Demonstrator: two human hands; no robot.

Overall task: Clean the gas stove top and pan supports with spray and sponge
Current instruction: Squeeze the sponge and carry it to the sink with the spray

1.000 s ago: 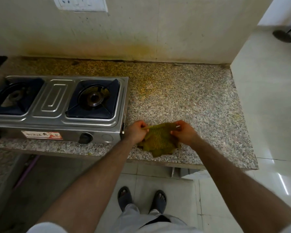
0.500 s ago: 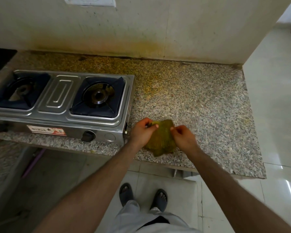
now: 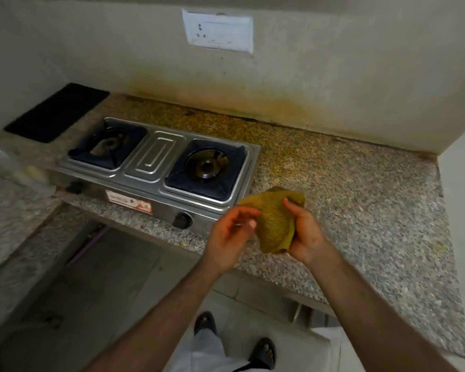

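A steel two-burner gas stove [image 3: 156, 157] sits on the granite counter [image 3: 360, 189], with dark pan supports over its left burner [image 3: 109, 143] and right burner [image 3: 207, 166]. A yellow-green cleaning cloth [image 3: 275, 218] is lifted off the counter just right of the stove's front corner. My right hand [image 3: 304, 232] grips the cloth, fingers curled round its right side. My left hand [image 3: 231, 232] hovers beside the cloth with loosely curled fingers, its fingertips close to the cloth's left edge and holding nothing.
A black mat [image 3: 57, 112] lies on the counter behind the stove at the left. A clear plastic container [image 3: 0, 157] shows blurred at the far left edge. A white socket plate [image 3: 218, 30] is on the stained wall. The counter ends at the right; my feet stand below.
The cloth has been lifted off the counter and bunched into my right hand. My left hand has let go of it. The view has swung up and to the left.
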